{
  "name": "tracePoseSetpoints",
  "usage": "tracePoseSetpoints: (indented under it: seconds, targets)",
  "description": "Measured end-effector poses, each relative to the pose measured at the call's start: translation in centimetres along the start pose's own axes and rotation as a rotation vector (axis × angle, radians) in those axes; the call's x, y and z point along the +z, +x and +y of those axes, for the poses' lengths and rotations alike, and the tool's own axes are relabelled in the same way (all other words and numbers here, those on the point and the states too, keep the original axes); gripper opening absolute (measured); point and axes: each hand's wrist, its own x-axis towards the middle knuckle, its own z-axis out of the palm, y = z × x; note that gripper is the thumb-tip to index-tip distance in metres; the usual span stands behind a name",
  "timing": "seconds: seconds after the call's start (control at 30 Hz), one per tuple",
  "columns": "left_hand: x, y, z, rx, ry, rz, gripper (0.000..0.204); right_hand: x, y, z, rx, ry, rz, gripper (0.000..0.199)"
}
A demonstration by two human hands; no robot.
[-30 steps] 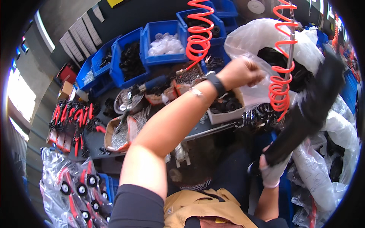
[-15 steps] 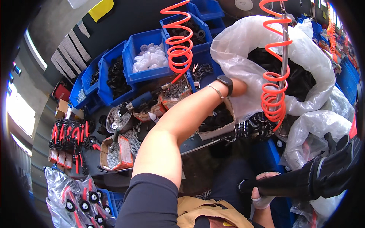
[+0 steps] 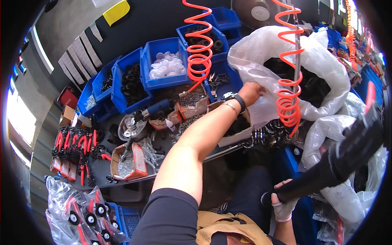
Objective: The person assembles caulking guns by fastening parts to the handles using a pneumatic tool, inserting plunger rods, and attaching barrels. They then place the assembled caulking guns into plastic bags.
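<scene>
The left hand [image 3: 253, 93] is beside the near rim of a translucent bag [image 3: 245, 53], fingers apparently curled; whether it holds anything cannot be told. The right hand [image 3: 283, 206], partly covered in white, is wrapped around the near end of a long black tubular part [image 3: 302, 183], which slants up to the right, its far end blurred. Good practice, in this judgement: keep that grip firm, hold the long end clear of the bag and red coiled hose [image 3: 288, 114], and reach without snagging the plastic. The bag contains dark parts, not individually identifiable. Near the left wrist, a cardboard box [image 3: 234, 139] contains black parts. Farther left on the bench [image 3: 98, 175], 1 blue bin [image 3: 165, 83] holds white pieces and another bin [image 3: 117, 83] black ones; nearer, an open carton [image 3: 139, 161] holds small metal pieces.
</scene>
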Motion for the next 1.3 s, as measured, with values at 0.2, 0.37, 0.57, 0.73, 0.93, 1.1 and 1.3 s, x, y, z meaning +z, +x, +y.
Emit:
tracePoseSetpoints:
  seconds: [0.2,0.37,0.57,0.73,0.93,1.1,1.3]
  targets:
    - [-7.8,-9.8,10.2,0.234,0.277,0.017,0.033,-6.4,-1.7,-4.7,0.398,0.255,-0.179,0.055]
    - [-14.4,-11.1,12.3,0.167,0.172,0.151,0.034,-8.7,-1.5,-7.2,0.559,0.571,-0.596,0.047]
    - [-14.2,-8.9,13.7,0.112,-0.118,-0.085,0.077,-8.5,-0.7,-11.3,0.657,0.495,-0.602,0.06]
    - [-19.2,-9.0,18.8,0.677,0.237,-0.026,0.074,-7.8,-1.0,-11.3,0.714,0.258,-0.459,0.094]
    - [2.5,-23.5,30.0,0.878,-0.372,-0.17,0.015,-8.1,-2.7,-9.7,0.734,0.347,-0.14,0.09]
    - [0.6,-18.3,22.3,0.304,0.25,0.915,0.033,-9.0,-3.4,-9.4,0.695,0.615,-0.448,0.071]
    - [-1.6,-13.9,16.6,-0.091,-0.215,1.021,0.025,-3.6,3.3,-7.8,0.473,1.124,-0.843,0.068]
